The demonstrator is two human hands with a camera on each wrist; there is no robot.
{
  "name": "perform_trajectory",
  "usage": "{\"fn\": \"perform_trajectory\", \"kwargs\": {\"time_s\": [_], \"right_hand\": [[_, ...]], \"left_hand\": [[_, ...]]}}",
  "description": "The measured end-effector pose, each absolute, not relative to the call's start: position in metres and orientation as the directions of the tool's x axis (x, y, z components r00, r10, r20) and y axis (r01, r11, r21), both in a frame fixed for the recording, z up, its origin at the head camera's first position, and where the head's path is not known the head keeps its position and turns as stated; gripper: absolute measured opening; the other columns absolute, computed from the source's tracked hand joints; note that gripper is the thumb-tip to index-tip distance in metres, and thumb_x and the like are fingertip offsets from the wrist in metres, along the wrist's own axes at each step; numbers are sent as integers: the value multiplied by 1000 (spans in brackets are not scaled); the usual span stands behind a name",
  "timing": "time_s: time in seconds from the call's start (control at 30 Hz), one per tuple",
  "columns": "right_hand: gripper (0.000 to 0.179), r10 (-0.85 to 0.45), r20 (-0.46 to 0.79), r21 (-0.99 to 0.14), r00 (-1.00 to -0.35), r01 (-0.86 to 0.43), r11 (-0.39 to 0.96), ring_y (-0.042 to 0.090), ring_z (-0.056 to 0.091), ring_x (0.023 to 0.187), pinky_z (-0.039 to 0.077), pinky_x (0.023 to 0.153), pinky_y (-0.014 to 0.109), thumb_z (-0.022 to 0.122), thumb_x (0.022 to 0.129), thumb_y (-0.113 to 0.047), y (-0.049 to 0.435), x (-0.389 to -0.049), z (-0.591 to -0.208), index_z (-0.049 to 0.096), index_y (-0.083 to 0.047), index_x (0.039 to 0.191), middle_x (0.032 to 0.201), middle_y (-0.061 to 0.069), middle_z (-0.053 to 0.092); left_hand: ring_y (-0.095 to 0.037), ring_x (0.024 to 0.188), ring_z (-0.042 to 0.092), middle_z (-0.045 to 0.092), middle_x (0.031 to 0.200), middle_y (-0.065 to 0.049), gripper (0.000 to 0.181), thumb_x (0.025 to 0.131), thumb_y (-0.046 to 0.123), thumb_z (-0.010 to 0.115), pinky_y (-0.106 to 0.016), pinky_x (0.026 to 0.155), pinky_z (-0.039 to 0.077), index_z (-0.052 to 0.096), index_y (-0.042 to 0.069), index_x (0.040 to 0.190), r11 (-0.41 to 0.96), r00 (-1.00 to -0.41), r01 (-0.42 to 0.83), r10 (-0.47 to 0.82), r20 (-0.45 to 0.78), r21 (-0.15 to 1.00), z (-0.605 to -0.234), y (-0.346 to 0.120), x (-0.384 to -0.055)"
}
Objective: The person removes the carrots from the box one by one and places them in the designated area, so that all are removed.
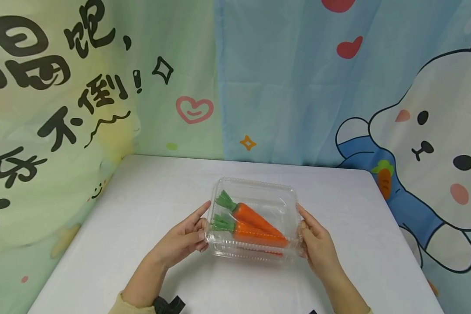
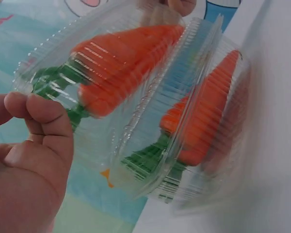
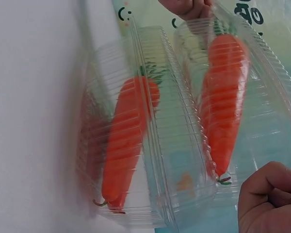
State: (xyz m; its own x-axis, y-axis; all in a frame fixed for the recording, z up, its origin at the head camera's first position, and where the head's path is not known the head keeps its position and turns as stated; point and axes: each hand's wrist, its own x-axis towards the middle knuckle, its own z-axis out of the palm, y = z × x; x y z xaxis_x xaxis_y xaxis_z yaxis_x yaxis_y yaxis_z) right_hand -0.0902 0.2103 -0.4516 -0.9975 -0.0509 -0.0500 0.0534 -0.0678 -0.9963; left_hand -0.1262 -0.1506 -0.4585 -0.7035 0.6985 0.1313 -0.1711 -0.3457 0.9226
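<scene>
A clear plastic clamshell box [image 1: 276, 203] is tilted between my hands over the table. Inside lie two orange carrots [image 1: 255, 218] with green tops, side by side, tops toward the left. My left hand [image 1: 184, 235] grips the box's left edge, thumb toward me and index finger stretched along the side. On the opposite edge, my right hand [image 1: 318, 242] holds it with its fingers bent. Both wrist views show carrot shapes [image 2: 131, 63] through two parts of the ribbed clear plastic, with glare across them.
A white table [image 1: 161, 183] spreads beneath the box. Behind and beside it hangs a printed cloth backdrop [image 1: 282, 109] with a cartoon rabbit, hearts and lettering. A black strap [image 1: 168, 305] sits on my left wrist.
</scene>
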Motion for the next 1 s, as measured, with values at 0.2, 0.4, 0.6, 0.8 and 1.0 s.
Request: {"fn": "perform_trajectory", "kwargs": {"time_s": [0.2, 0.4, 0.6, 0.8, 1.0], "right_hand": [[48, -19, -75, -996, -997, 76, -53, 5, 37, 55, 34, 46, 17, 36, 106, -13, 209, -89, -450, 35, -18, 154, 91, -3, 49], [48, -21, -65, -993, -998, 67, -94, 6, 37, 54, 33, 45, 19, 34, 106, -12, 207, -88, -450, 33, -15, 154, 83, -4, 47], [47, -17, -51, -994, -999, 53, -94, 6, 38, 53, 34, 44, 17, 37, 107, -16, 202, -91, -452, 34, -14, 154, 96, -1, 53], [50, -90, 15, -987, -996, -1, -160, 12, 30, 53, 22, 45, 29, 36, 106, -11, 206, -94, -457, 27, -7, 155, 75, -5, 41], [57, -289, 133, -945, -948, -33, -325, 23, 28, 61, 20, 48, 37, 24, 102, 1, 218, -99, -463, 13, -4, 157, 85, -5, 46]], "left_hand": [[-9, 67, 43, 44, 93, 1, 71, 102, -3, 40, -24, 67, 44, 3, 14, 160, -264, -741, -88, 661, 114, 961, -459, -145, -123], [-9, 67, 42, 41, 91, -2, 69, 101, 1, 44, -24, 62, 42, 12, 19, 160, -110, -796, 7, 601, 72, 994, -461, -141, -119], [-9, 60, 43, 48, 81, 3, 59, 103, 5, 36, -24, 59, 41, 15, 15, 158, -221, -814, -104, 579, 44, 970, -460, -145, -122], [-10, 53, 48, 52, 74, 3, 41, 106, 36, 38, -24, 54, 45, 36, 9, 137, -128, -901, -178, 420, -109, 976, -454, -141, -130], [-11, 53, 45, 48, 70, -1, 36, 102, 36, 51, -23, 50, 44, 51, 4, 118, 4, -944, -185, 278, -179, 983, -452, -136, -140]]}}
